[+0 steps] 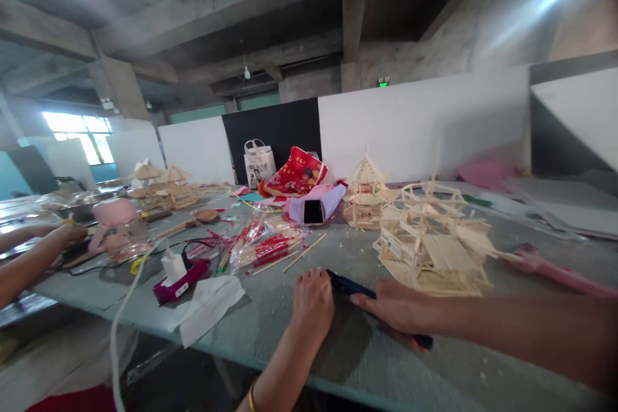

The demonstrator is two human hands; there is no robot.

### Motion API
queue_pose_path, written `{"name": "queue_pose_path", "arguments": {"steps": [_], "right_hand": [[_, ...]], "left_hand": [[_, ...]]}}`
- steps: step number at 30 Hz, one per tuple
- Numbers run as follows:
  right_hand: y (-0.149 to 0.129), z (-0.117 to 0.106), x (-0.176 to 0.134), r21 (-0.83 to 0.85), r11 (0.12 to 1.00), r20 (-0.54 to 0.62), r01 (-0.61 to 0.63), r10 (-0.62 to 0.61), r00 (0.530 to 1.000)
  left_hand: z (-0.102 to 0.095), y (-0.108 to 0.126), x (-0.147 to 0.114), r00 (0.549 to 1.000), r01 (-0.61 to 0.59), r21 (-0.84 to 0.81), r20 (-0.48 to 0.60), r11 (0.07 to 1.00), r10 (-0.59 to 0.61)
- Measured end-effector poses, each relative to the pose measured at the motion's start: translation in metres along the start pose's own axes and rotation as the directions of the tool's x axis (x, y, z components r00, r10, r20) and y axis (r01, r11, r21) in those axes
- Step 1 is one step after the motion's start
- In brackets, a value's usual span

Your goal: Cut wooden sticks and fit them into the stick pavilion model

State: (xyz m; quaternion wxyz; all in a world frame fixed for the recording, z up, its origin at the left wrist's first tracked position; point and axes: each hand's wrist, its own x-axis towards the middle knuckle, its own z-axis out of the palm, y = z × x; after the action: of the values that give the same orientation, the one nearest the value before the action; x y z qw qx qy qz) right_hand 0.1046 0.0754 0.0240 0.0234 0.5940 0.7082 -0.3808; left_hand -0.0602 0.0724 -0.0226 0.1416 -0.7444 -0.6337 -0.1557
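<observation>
Near the table's front edge, my right hand (393, 309) is wrapped round a long, slim, dark blue hand tool (355, 285). Its handle end sticks out below my palm, and blur hides its exact kind. The tool's tip reaches my left hand (313, 299), whose fingers are curled down against the table. Whatever those fingers hold, if anything, is hidden. Beyond my right hand stands an open frame model house of pale wooden sticks (434, 251). Behind it to the left is a pavilion model with a pointed roof (367, 199).
Red-tipped sticks (270, 244) lie partly in clear plastic, beside a phone (313, 212). Leftward are a white tissue (210, 306), a purple power strip (181, 283) and its white cable. A co-worker's arm (33, 257) reaches in at far left. Another person's sleeve or arm (564, 273) shows at right.
</observation>
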Motion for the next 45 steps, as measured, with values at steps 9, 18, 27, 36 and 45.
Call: {"name": "queue_pose_path", "arguments": {"steps": [9, 18, 27, 36, 45], "right_hand": [[-0.002, 0.008, -0.001, -0.030, 1.000, -0.076, -0.006, 0.004, 0.997], [-0.005, 0.012, 0.005, 0.065, 0.998, -0.076, 0.009, -0.004, 0.997], [0.000, 0.019, 0.014, 0.102, 0.994, -0.093, -0.037, 0.046, 0.995], [0.002, 0.017, 0.014, 0.036, 0.999, -0.146, -0.002, 0.007, 0.989], [0.002, 0.016, 0.018, 0.069, 0.998, -0.116, -0.016, 0.024, 0.993]], "left_hand": [[-0.002, -0.001, -0.003, 0.999, 0.040, -0.031, -0.016, 0.999, -0.040], [-0.003, -0.004, -0.002, 0.996, 0.091, -0.038, -0.021, 0.995, -0.092], [0.000, -0.005, -0.002, 0.995, 0.088, -0.022, -0.042, 0.996, -0.089], [0.002, -0.004, -0.002, 0.996, 0.079, 0.013, -0.040, 0.997, -0.079], [0.002, -0.006, -0.001, 0.994, 0.104, 0.028, -0.026, 0.994, -0.103]]}}
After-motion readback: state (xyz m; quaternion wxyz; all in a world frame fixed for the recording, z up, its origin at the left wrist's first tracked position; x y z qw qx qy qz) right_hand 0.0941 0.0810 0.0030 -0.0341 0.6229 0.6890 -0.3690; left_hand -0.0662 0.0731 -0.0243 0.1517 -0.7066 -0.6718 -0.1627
